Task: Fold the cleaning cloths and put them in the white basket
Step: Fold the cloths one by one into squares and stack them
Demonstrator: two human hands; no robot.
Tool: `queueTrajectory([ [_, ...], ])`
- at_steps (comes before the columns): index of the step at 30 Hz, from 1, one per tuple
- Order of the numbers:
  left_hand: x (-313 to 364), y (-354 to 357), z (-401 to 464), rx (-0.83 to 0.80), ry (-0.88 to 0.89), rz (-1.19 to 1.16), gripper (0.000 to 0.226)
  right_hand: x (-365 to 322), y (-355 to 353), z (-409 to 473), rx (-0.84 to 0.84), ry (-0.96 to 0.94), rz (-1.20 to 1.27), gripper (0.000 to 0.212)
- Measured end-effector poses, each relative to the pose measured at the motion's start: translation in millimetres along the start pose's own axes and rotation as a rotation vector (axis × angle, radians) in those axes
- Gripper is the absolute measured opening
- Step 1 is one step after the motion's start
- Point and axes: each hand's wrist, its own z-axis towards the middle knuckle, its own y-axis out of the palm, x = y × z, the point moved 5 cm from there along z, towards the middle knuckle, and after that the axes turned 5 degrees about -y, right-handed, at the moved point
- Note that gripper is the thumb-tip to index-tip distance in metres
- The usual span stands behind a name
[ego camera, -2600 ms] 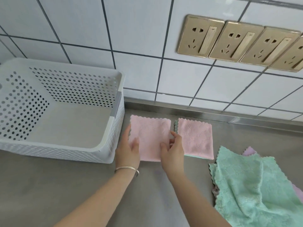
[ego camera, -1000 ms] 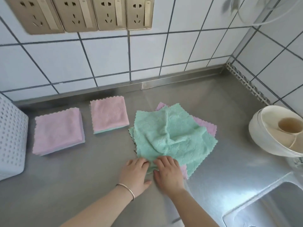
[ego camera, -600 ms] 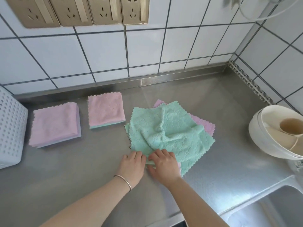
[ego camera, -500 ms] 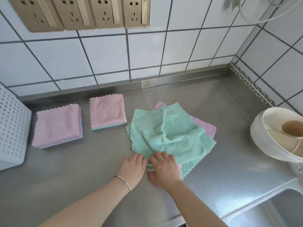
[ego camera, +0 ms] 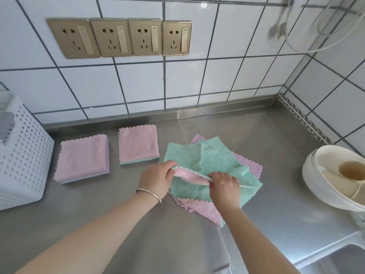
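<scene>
A loose pile of cleaning cloths lies on the steel counter, and its top one is a green cloth (ego camera: 205, 157) with a pink underside. My left hand (ego camera: 157, 177) and my right hand (ego camera: 224, 183) both pinch the near edge of that cloth and hold it raised, so the pink side shows between them. A purple cloth (ego camera: 199, 209) sticks out underneath. Two folded cloths lie to the left: a pink and purple one (ego camera: 83, 158) and a pink and green one (ego camera: 138, 144). The white basket (ego camera: 23, 155) with perforated walls stands at the far left.
A white lidded pot (ego camera: 333, 178) with a ladle in it stands at the right edge. A sink corner (ego camera: 335, 260) opens at the bottom right. Brass wall sockets (ego camera: 120, 37) sit on the tiled wall behind.
Both hands went from resting on the pile's near edge to pinching the green cloth's edge and lifting it, baring its pink underside. The camera tilted up a little.
</scene>
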Motion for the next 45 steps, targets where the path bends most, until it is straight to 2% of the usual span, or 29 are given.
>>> queueTrajectory([
  [3,15,-52,14,0.190,0.038,-0.173,0.039,19,-47,26,0.149,0.039,0.002,0.021],
  [5,15,-87,20,0.306,0.036,-0.219,0.038,27,-81,40,0.202,0.042,0.055,0.022],
  [9,-6,-162,18,0.453,0.026,-0.219,0.032,10,-132,65,0.184,0.059,0.225,0.023],
  [12,-41,-204,14,0.481,-0.031,-0.158,0.020,-30,-151,86,0.149,0.083,0.429,0.016],
  [18,-109,-255,-12,0.389,-0.164,-0.091,0.023,-117,-140,104,-0.086,0.051,0.566,0.019],
  [20,-122,-273,-30,0.357,-0.152,-0.090,0.020,-139,-143,103,-0.089,0.000,0.567,0.020],
  [22,-133,-285,-55,0.319,-0.117,-0.104,0.028,-155,-149,95,-0.141,-0.074,0.555,0.027],
  [23,-139,-289,-68,0.297,-0.101,-0.114,0.031,-161,-151,88,-0.202,-0.117,0.545,0.031],
  [26,-155,-290,-113,0.169,-0.062,-0.129,0.014,-172,-142,57,-0.463,-0.231,0.483,0.040],
  [28,-162,-280,-144,0.047,-0.069,-0.062,0.013,-174,-126,33,-0.632,-0.233,0.471,0.038],
  [31,-194,-247,-185,-0.094,-0.170,-0.024,0.028,-177,-84,-9,-0.890,-0.184,0.473,0.038],
  [34,-218,-205,-214,-0.234,-0.260,-0.029,0.016,-173,-39,-51,-1.055,-0.173,0.386,0.027],
  [37,-238,-166,-240,-0.378,-0.338,-0.025,0.038,-171,-9,-84,-1.191,-0.166,0.327,0.024],
  [39,-253,-146,-254,-0.467,-0.396,-0.020,0.031,-173,-1,-98,-1.285,-0.157,0.295,0.028],
  [41,-263,-131,-264,-0.561,-0.437,0.003,0.021,-171,6,-106,-1.352,-0.146,0.262,0.026],
  [45,-268,-123,-255,-0.622,-0.440,0.041,0.031,-163,13,-105,-1.294,-0.064,0.284,0.025],
])
